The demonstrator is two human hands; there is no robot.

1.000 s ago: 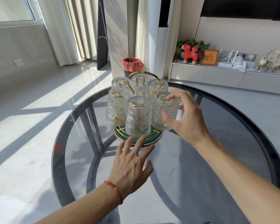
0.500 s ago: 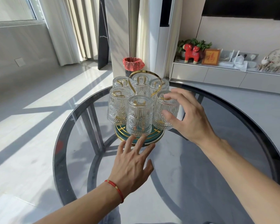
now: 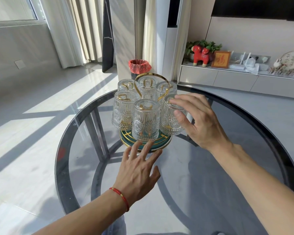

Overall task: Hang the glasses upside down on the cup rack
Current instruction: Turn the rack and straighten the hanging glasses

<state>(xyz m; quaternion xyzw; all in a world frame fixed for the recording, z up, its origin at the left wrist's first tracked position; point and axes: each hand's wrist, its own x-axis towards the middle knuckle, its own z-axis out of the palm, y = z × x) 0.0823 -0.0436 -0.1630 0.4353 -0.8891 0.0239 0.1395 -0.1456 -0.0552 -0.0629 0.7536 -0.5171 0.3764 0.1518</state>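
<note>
Little has changed: the right hand (image 3: 200, 119) still curls its fingers (image 3: 180, 100) round the near-right glass (image 3: 170, 122), already inverted on the cup rack (image 3: 146, 145) — seating looks finished; the left hand (image 3: 137, 168) stays flat, fingers spread, on the tabletop (image 3: 210, 175).

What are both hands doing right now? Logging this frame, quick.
Left hand: open, fingers spread, fingertips at the cup rack base.
Right hand: curled round the front-right glass, holding it.
</note>
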